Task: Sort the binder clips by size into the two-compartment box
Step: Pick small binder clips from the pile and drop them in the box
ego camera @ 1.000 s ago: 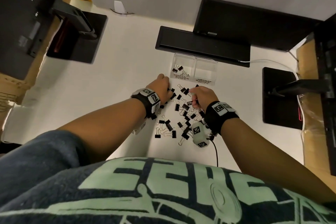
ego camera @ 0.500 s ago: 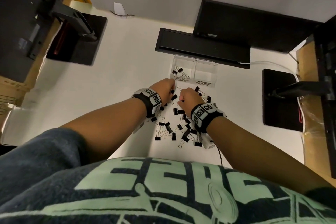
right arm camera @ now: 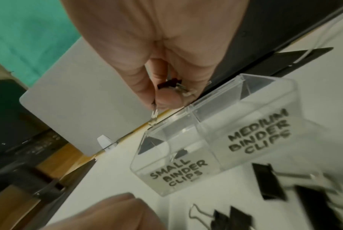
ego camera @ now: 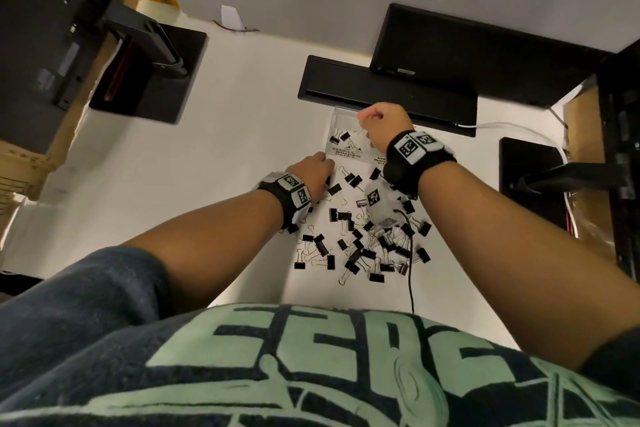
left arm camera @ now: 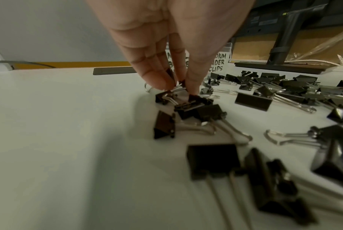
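Observation:
A clear two-compartment box [ego camera: 337, 130] [right arm camera: 245, 121] stands beyond a pile of black binder clips [ego camera: 360, 246]; its left side reads SMALL BINDER CLIPS, its right MEDIUM BINDER CLIPS. Several small clips [ego camera: 341, 139] lie in the small side. My right hand [ego camera: 379, 125] [right arm camera: 166, 93] hovers over the box's far edge and pinches a small clip [right arm camera: 169, 83], with another wire handle poking out below its fingers. My left hand [ego camera: 311, 172] [left arm camera: 178, 87] is down at the pile's left edge, fingertips pinching a small clip [left arm camera: 178, 99] that lies on the table.
A black keyboard [ego camera: 384, 94] and a monitor [ego camera: 485, 48] lie just behind the box. Black monitor bases [ego camera: 149, 73] [ego camera: 533, 180] stand left and right. A white sensor block [ego camera: 379, 203] with a black cable [ego camera: 410, 267] hangs from my right wrist over the pile.
My right hand has lifted off the pile and travelled forward to above the box, carrying a small clip. My left hand has stayed at the pile's left edge.

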Available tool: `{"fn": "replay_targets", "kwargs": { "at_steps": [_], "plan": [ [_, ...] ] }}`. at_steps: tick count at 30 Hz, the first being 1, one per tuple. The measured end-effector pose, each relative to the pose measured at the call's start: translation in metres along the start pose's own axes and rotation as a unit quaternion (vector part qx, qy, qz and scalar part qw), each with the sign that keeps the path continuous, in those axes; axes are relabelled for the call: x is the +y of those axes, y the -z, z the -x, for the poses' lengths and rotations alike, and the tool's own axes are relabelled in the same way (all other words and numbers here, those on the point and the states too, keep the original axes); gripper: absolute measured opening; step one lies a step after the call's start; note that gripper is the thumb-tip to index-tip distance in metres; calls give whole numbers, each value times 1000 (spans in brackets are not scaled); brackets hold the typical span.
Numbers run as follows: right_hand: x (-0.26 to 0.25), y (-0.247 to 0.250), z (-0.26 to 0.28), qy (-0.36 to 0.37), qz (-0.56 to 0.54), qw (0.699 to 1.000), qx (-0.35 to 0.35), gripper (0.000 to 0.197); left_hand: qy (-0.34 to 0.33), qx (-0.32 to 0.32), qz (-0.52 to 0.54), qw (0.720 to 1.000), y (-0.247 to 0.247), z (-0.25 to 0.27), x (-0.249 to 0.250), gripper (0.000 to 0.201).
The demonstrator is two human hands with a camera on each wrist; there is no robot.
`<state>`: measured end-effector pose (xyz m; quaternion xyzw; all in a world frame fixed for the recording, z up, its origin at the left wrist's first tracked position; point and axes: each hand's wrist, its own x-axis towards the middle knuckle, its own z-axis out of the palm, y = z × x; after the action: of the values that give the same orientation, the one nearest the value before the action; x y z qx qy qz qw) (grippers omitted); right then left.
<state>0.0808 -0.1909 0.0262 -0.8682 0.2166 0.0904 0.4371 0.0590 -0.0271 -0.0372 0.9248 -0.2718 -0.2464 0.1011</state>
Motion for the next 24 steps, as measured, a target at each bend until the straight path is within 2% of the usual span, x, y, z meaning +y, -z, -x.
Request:
{"fn": "replay_targets", "kwargs": {
  "at_steps": [9,12,16,18,20,22,24],
  "plan": [
    [-1,-19,-4,23,87,994,-56,34,-8,4,41,999,11,6,-3,15],
    [4,-14,2,30,67,997,-27,38,-7,30,103,994,23,8,0,9],
    [18,-11,24,47,37,998,14,19,-21,93,191,977,47,4,8,5],
    [29,-16,37,49,79,996,-14,19,-16,134,224,965,60,-6,12,7],
    [38,-23,45,57,149,986,-56,26,-9,166,242,956,69,-19,15,9],
    [44,-31,48,77,213,970,-93,30,-2,170,238,956,74,-32,17,10],
    [50,-36,47,84,242,962,-94,29,6,159,215,964,74,-43,18,11]
  ]
}}
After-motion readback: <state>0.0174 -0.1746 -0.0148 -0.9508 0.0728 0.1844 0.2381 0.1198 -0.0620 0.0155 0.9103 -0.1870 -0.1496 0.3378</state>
